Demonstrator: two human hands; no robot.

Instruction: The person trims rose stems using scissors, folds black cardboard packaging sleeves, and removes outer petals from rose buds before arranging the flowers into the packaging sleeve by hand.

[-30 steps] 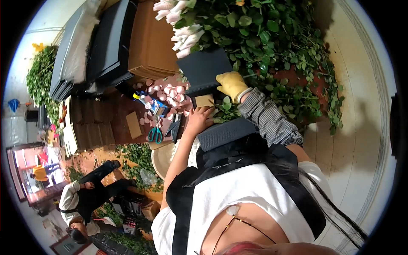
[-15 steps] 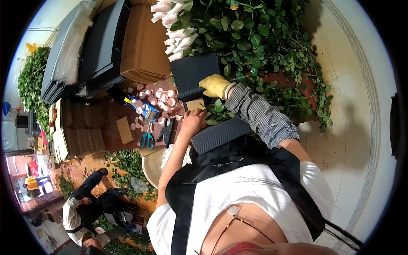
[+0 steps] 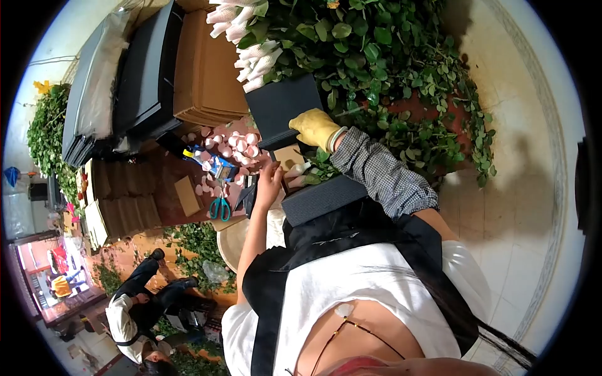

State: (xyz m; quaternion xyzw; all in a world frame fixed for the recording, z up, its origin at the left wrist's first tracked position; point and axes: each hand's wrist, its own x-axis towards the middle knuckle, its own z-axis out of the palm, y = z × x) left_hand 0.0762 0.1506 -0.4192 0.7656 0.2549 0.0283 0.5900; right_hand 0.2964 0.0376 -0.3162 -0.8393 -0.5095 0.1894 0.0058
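Note:
My left hand is bare, its fingers loosely extended beside a piece of brown cardboard. Just right of it, pale rose heads with green leaves lie between the cardboard and a black corrugated block in front of my apron. A yellow glove covers my right hand. Its fingers are curled at the lower right edge of a stack of black sheets; what they grip, if anything, is hidden.
Loose pink petals, a blue object and teal-handled scissors lie to the left. Netted pink roses and leafy stems fill the far side. Cardboard sheets stand back left. Another person sits lower left.
My left hand has drawn back to the left, uncovering the pale rose heads. My gloved right hand has shifted slightly left. The whole view has turned a little.

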